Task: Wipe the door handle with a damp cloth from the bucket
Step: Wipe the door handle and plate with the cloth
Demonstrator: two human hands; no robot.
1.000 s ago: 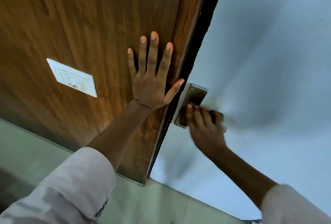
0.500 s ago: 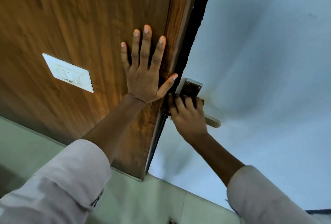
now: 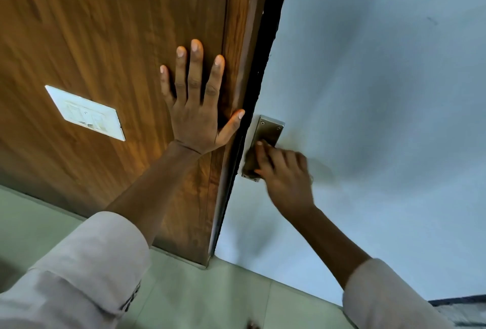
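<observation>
A brushed-metal door handle plate [image 3: 271, 129] is fixed near the left edge of the pale blue door [image 3: 381, 92]. My right hand [image 3: 286, 179] is blurred. It covers the plate's lower half and the lever, fingers curled over them. A dark brownish cloth [image 3: 249, 161] shows under the fingertips, pressed against the plate. My left hand [image 3: 196, 115] lies flat with fingers spread on the brown wooden panel [image 3: 105, 26] left of the door, its thumb near the dark door edge. No bucket is in view.
A white switch plate [image 3: 85, 113] sits on the wooden panel to the left of my left hand. A black gap [image 3: 271, 39] separates the panel from the door. Pale green floor tiles [image 3: 210, 297] run along the bottom.
My right hand has slid rightward from the plate's left edge and now hides the lever end that showed half a second ago. My left hand stays flat on the panel.
</observation>
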